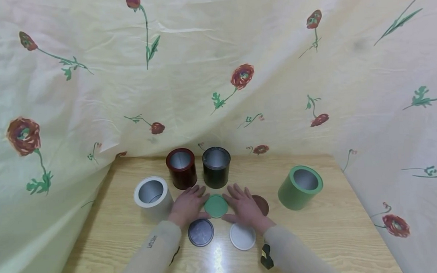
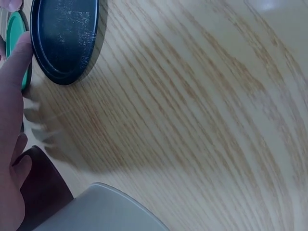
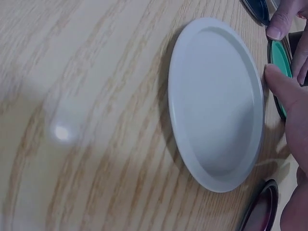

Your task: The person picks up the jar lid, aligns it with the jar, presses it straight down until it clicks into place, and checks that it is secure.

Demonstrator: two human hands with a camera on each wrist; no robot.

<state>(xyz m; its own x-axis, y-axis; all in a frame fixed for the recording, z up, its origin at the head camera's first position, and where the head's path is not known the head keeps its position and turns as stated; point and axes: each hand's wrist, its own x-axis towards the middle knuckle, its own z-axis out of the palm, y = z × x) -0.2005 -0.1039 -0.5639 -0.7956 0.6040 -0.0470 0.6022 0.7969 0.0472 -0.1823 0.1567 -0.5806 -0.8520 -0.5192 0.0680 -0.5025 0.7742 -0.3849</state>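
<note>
A round green lid [image 1: 216, 206] lies flat on the table between my two hands. To its left, my left hand [image 1: 189, 205] has its fingers spread, the fingertips and thumb at the lid's edge. My right hand [image 1: 246, 208] mirrors it on the other side, fingers extended and thumb near the lid's lower rim. Just below the left thumb is a black lid [image 1: 201, 232], also large in the left wrist view. A white lid [image 3: 216, 106] sits below my right hand, which partly covers a dark red-brown lid [image 1: 261, 205] in the head view.
Behind the hands stand a dark red canister [image 1: 184, 178] and a black canister [image 1: 216, 178], both topless. A white canister [image 1: 157, 209] is beside my left wrist. Further right is a green canister [image 1: 292, 192]. Flower-patterned cloth [image 1: 202, 73] hangs behind the wooden table [image 1: 337, 228].
</note>
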